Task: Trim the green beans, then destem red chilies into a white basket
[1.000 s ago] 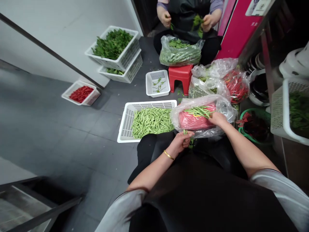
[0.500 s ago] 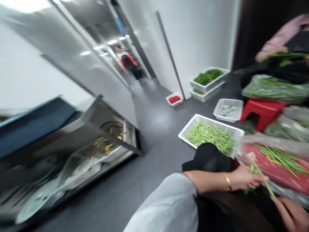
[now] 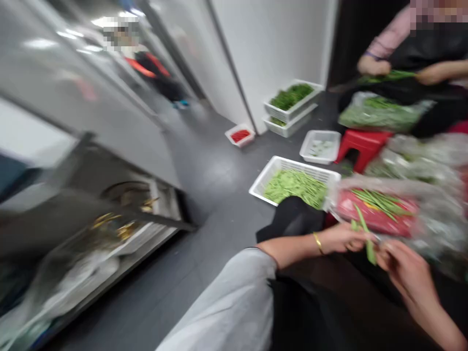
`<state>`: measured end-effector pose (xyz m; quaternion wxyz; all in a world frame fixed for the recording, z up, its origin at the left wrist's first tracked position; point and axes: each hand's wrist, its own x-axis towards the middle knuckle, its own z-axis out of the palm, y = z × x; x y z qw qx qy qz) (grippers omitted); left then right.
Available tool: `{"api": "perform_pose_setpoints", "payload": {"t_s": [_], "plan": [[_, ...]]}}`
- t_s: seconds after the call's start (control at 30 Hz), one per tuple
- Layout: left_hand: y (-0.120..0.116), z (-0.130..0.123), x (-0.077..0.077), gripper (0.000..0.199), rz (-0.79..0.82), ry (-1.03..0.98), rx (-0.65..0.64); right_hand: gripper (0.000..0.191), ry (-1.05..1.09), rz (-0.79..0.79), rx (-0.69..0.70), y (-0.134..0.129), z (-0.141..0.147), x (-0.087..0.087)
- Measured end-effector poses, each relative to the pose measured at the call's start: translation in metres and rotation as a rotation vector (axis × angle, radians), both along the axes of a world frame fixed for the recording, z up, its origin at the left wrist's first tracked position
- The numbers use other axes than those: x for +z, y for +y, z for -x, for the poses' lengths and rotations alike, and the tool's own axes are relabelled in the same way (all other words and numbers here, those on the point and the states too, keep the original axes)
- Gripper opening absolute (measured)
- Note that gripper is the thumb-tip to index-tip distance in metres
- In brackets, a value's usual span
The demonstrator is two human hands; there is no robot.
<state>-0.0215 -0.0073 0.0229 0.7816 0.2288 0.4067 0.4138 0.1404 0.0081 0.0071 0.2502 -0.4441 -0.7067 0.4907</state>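
Observation:
My left hand (image 3: 349,239), with a gold bracelet at the wrist, is closed around green beans (image 3: 362,222) whose ends stick out past the fingers. Facing it, my right hand (image 3: 400,258) is closed in a pinch close to the beans' lower ends. A small shiny glint shows between the two hands; what the right fingers hold is too blurred to name. Just beyond them, more long green beans (image 3: 382,204) lie on a red bag (image 3: 345,204) wrapped in clear plastic. A white basket (image 3: 258,189) of cut green beans (image 3: 292,187) stands on the floor past my knee.
At the right, a co-worker (image 3: 413,48) holds green stalks above a bag of greens (image 3: 380,113) by a red stool (image 3: 361,144). White baskets of greens (image 3: 288,114), a small tray (image 3: 318,158) and red peppers (image 3: 240,135) sit behind. A metal shelf (image 3: 146,214) stands left.
The view has swung right, so things shift left. My right hand has come up more fully into sight beside the left. The beans in my left hand now point more downward.

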Motion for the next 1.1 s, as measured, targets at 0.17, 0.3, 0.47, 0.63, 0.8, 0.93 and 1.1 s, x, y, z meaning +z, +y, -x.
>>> {"api": "perform_pose_setpoints", "payload": {"t_s": [0.17, 0.3, 0.47, 0.63, 0.8, 0.93, 1.1], "plan": [[0.014, 0.019, -0.011, 0.029, -0.048, -0.322, -0.291, 0.037, 0.102, 0.370, -0.257, 0.011, -0.053, 0.009], [0.015, 0.016, -0.013, 0.026, -0.026, -0.302, -0.441, 0.047, 0.188, 0.367, -0.086, 0.018, -0.043, 0.023], [0.009, 0.001, -0.013, 0.023, 0.065, -0.241, -0.242, 0.029, 0.072, -0.144, -0.107, 0.020, 0.005, 0.024], [0.013, 0.005, -0.010, 0.026, 0.114, -0.081, 0.140, 0.026, -0.262, -0.293, -0.185, 0.034, 0.002, 0.002], [0.016, 0.004, -0.002, 0.043, -0.146, 0.206, 0.156, 0.030, -0.185, 0.217, 0.140, 0.017, -0.001, 0.000], [0.017, 0.002, 0.001, 0.047, -0.270, 0.369, 0.012, 0.029, -0.352, 0.021, 0.253, 0.012, -0.004, 0.020], [0.022, 0.015, 0.009, 0.040, -0.433, 0.466, -0.265, 0.026, -0.598, -0.374, 0.299, 0.026, -0.032, 0.051]]}}
